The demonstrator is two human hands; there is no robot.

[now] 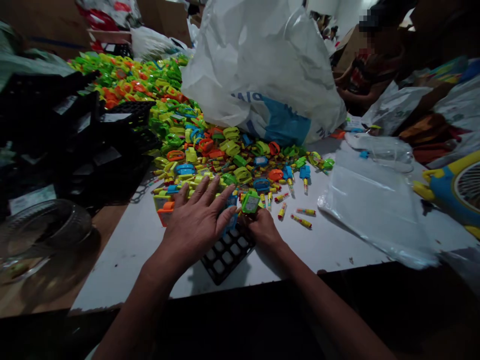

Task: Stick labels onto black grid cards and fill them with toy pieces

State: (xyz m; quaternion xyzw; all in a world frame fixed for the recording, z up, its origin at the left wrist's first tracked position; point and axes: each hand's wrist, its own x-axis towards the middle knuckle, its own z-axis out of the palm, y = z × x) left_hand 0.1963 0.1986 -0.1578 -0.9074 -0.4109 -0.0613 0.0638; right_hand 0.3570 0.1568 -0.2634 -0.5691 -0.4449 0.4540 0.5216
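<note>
My left hand (200, 215) lies palm down with fingers spread over toy watches at the far end of a black grid tray (224, 256). Orange and yellow watches (165, 212) show beside it, and a blue one peeks out by the thumb. My right hand (263, 227) has its fingers closed on a green toy watch (250, 202) with a square face, held just above the tray's right side. The near cells of the tray hold no watches. Small yellow-and-red tubes (301, 221) lie on the white table to the right of my right hand.
A heap of colourful toy watches (131, 85) covers the back left. Behind it stands a big white plastic bag (258, 65). Black trays (75, 125) are stacked at left, near a clear round container (45, 230). Clear plastic bags (367, 195) and a fan (457, 185) are at right; a person (369, 75) sits beyond.
</note>
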